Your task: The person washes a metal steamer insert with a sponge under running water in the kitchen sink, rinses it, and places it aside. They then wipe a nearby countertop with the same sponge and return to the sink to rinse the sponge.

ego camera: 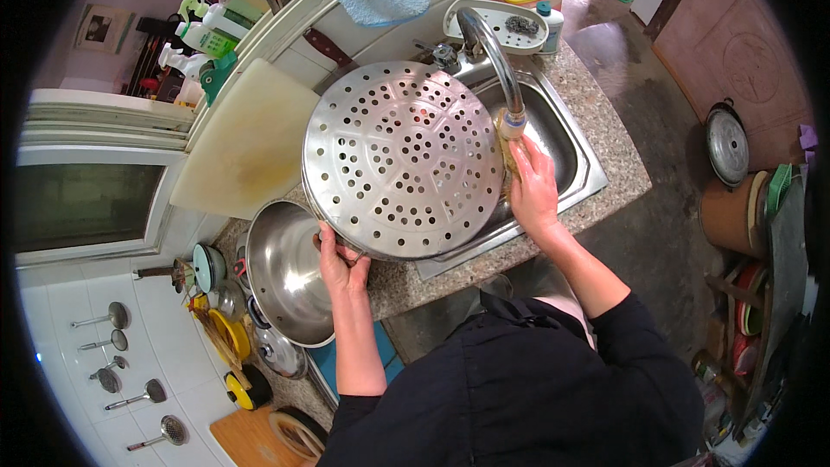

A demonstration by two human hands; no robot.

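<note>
A round metal steamer tray with many holes (402, 159) is held tilted over the left part of the steel sink (567, 143). My left hand (342, 263) grips its lower left rim, by a small handle. At its right edge, beneath the chrome faucet (496, 52), my right hand (535, 185) holds a yellowish scrubbing pad (508, 162) against the rim; the pad is partly hidden by the fingers and spout. Whether water runs cannot be told. A large steel pot (285, 272) stands on the counter behind my left wrist.
A white cutting board (259, 136) leans at the wall beside a cleaver's wooden handle (327, 47). Behind the faucet sits a soap tray (473, 13) with a steel wool scrubber (522, 26). A glass pot lid (282, 351) lies below the pot. The granite counter edge (622, 175) curves at right.
</note>
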